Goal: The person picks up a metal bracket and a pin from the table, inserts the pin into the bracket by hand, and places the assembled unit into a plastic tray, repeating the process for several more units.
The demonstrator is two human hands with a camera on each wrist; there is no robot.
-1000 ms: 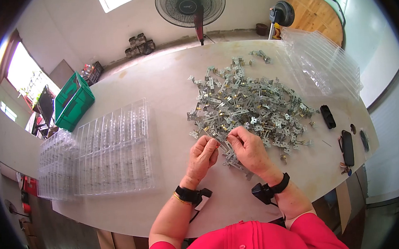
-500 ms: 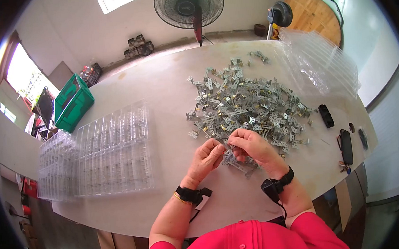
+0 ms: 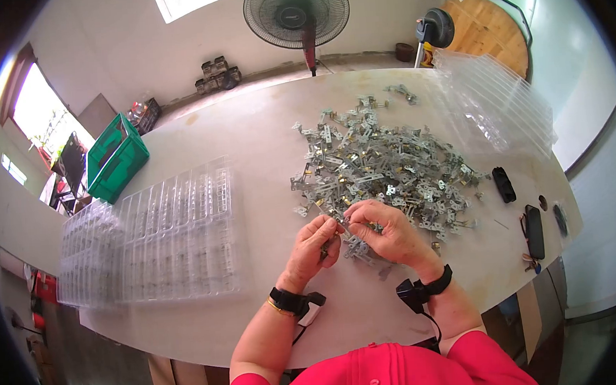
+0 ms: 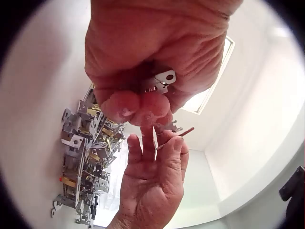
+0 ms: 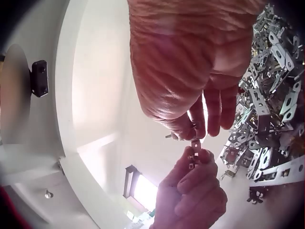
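My left hand [image 3: 312, 252] and right hand [image 3: 393, 240] meet at the near edge of a heap of small metal brackets [image 3: 398, 166]. In the left wrist view, a flat bracket end with a round hole [image 4: 166, 77] sticks out of the left hand's curled fingers. Left thumb and fingers grip a narrow metal bracket [image 5: 196, 147], seen in the right wrist view, its upper end at the right fingertips. Right thumb and forefinger pinch a thin reddish-brown rod [image 4: 187, 131]. Part of the bracket is hidden inside the left hand.
Clear plastic compartment trays [image 3: 176, 232] lie on the left of the table, near a green crate [image 3: 117, 158]. More clear trays [image 3: 496, 100] are at the back right. A black case [image 3: 503, 185] and a dark phone-like object [image 3: 534, 231] lie right of the heap.
The left hand has turned, so metal now shows below its fingers. The right hand first moved back slightly, then came a little left, its fingertips still close to the left ones.
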